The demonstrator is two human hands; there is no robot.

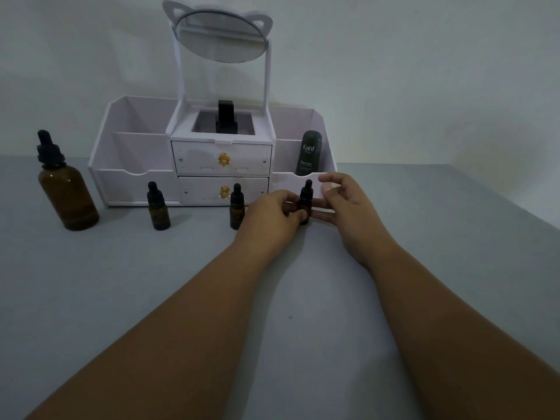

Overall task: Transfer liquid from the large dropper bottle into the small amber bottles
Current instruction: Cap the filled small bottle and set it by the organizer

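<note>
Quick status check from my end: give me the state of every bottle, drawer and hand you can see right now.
Large amber dropper bottle: upright, capped, untouched.
Left small amber dropper bottle: upright, capped.
Middle small amber dropper bottle: upright, capped.
Right small amber dropper bottle: capped, upright, held at its base.
Left hand: gripping that bottle.
Right hand: fingers open beside it.
White organizer's two drawers: closed.
Dark green Kahf bottle: upright in the organizer's right compartment.
</note>
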